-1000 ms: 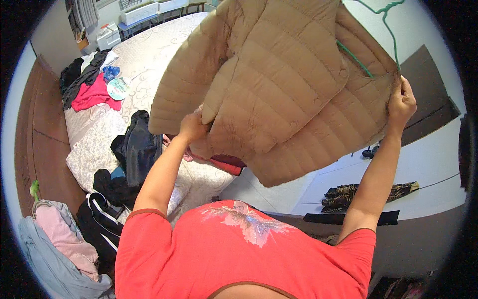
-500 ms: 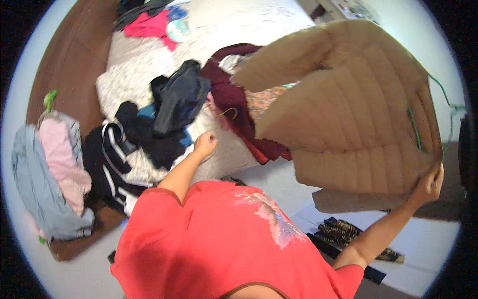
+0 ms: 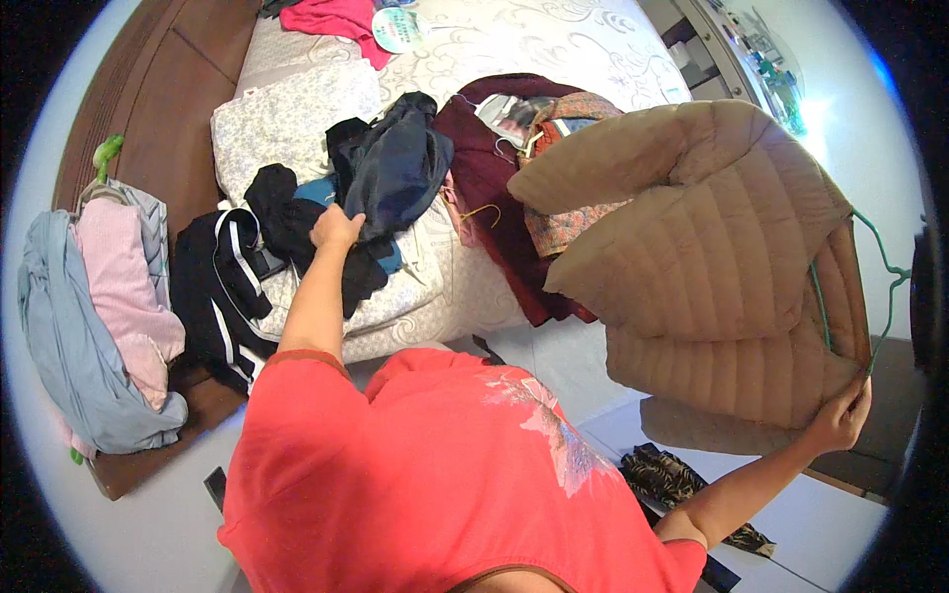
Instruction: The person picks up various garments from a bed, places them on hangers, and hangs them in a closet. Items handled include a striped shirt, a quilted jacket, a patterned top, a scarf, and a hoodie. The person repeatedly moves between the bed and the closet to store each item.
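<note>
My right hand (image 3: 843,415), out at the right, is closed on the edge of a brown quilted jacket (image 3: 707,227), near one end of a green hanger (image 3: 890,287). The hanger is partly inside the jacket, its hook pointing right. The jacket hangs sideways in the air, sleeves toward the left. My left hand (image 3: 338,227) is at the pile on the bed, its fingers closed at the edge of a dark grey garment (image 3: 395,178). Black clothes (image 3: 282,212) and a blue piece (image 3: 318,191) lie beside it.
A maroon garment (image 3: 484,188) and a patterned one (image 3: 563,222) lie on the bed (image 3: 554,49), near a yellow hanger (image 3: 484,212). Blue (image 3: 74,336) and pink (image 3: 124,287) clothes hang over the wooden headboard's end at left. A dark patterned cloth (image 3: 667,474) lies low at right.
My left hand has moved left and up to the dark grey garment on the pile. The jacket in my right hand has shifted slightly down and right in the view, showing more of the green hanger.
</note>
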The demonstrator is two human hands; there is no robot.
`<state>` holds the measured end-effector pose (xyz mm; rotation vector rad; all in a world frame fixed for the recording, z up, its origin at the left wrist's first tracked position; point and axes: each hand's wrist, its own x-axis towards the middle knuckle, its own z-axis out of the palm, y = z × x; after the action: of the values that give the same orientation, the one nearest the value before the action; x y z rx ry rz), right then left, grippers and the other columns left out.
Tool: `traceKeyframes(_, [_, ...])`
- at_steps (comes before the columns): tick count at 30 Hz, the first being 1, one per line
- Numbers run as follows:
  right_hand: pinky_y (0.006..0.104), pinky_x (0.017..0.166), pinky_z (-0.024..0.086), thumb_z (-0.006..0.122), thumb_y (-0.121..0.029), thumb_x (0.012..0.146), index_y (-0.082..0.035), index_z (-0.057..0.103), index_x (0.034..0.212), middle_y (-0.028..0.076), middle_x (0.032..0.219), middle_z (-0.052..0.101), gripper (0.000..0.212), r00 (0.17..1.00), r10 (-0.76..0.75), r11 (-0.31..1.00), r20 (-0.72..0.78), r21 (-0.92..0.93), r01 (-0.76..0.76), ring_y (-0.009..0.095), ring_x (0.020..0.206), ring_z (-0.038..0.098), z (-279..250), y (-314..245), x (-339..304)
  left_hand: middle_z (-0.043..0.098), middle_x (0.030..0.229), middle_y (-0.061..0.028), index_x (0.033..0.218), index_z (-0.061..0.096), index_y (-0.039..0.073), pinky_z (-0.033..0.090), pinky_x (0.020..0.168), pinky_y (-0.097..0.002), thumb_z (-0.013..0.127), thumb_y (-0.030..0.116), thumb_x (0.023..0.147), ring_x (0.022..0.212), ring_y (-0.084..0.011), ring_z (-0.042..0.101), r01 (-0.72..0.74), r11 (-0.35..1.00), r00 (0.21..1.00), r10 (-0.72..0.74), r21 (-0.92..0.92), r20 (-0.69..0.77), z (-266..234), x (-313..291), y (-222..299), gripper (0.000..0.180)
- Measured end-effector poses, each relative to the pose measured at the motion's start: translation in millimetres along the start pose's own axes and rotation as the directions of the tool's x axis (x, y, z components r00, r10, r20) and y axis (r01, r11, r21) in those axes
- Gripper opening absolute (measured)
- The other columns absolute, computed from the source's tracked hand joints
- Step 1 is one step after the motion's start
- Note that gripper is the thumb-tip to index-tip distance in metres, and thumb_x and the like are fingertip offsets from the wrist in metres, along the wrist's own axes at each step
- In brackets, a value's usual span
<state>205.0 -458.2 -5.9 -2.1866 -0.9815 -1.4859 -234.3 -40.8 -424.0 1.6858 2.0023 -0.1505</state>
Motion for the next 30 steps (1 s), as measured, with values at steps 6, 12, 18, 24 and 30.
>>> traceKeyframes(6, [0.0280, 0.075, 0.049, 0.058, -0.016, 0.088, -0.003, 0.067, 0.099, 0.009, 0.098, 0.067, 0.019, 1.000, 0.017, 1.000, 0.012, -0.027, -0.016, 0.019, 0.086, 0.064, -0.6, -5.5, -4.6, 0.059, 0.110, -0.0165, 0.103, 0.059, 0.003, 0.045, 0.086, -0.0416, 0.067, 0.034, 0.076, 0.104, -0.0334, 0.056, 0.273, 0.694, 0.962, -0.211, -0.666, 0.174, 50.8, 45.4, -3.3, 0.041])
traceKeyframes(12, [0.0273, 0.075, 0.049, 0.059, -0.015, 0.087, -0.003, 0.067, 0.099, 0.009, 0.097, 0.067, 0.019, 1.000, 0.019, 0.998, -0.020, -0.058, -0.020, 0.017, 0.086, 0.064, -10.9, -7.6, -11.3, 0.063, 0.098, -0.0181, 0.093, 0.061, -0.001, 0.045, 0.081, -0.0412, 0.063, 0.026, 0.076, 0.094, -0.0351, 0.059, 0.071, 0.898, 0.982, -0.139, -0.435, -0.128, 45.7, 43.5, 10.1, 0.032])
traceKeyframes(18, [0.0267, 0.075, 0.049, 0.058, -0.014, 0.088, -0.002, 0.066, 0.100, 0.008, 0.097, 0.067, 0.019, 1.000, -0.005, 0.999, -0.025, -0.034, 0.004, 0.016, 0.086, 0.063, -25.0, -16.7, -13.3, 0.060, 0.100, -0.0172, 0.106, 0.053, -0.007, 0.050, 0.077, -0.0435, 0.060, 0.012, 0.074, 0.088, -0.0311, 0.060, 0.385, -0.265, 0.921, 0.042, -0.884, 0.388, 23.7, 61.8, 69.7, 0.038])
traceKeyframes(24, [0.0273, 0.077, 0.048, 0.058, -0.012, 0.088, -0.002, 0.066, 0.100, 0.007, 0.098, 0.067, 0.018, 0.999, 0.036, 0.996, -0.024, 0.083, -0.034, 0.015, 0.088, 0.062, -27.8, -13.3, -16.8, 0.059, 0.103, -0.0085, 0.119, 0.050, 0.007, 0.051, 0.077, -0.0391, 0.059, 0.011, 0.079, 0.087, -0.0234, 0.061, 0.316, -0.201, 0.810, 0.566, -0.927, 0.153, -5.1, 64.8, 126.3, 0.041])
traceKeyframes(30, [0.0278, 0.079, 0.048, 0.055, -0.012, 0.089, -0.001, 0.064, 0.102, 0.009, 0.099, 0.066, 0.020, 0.997, 0.070, 0.997, -0.024, 0.038, -0.069, 0.017, 0.089, 0.062, -51.0, -7.5, -22.2, 0.057, 0.113, -0.0037, 0.125, 0.052, 0.007, 0.047, 0.085, -0.0267, 0.051, 0.016, 0.088, 0.096, -0.0130, 0.058, -0.213, 0.034, 0.426, 0.903, -0.976, -0.061, -162.6, 3.3, 155.5, 0.038])
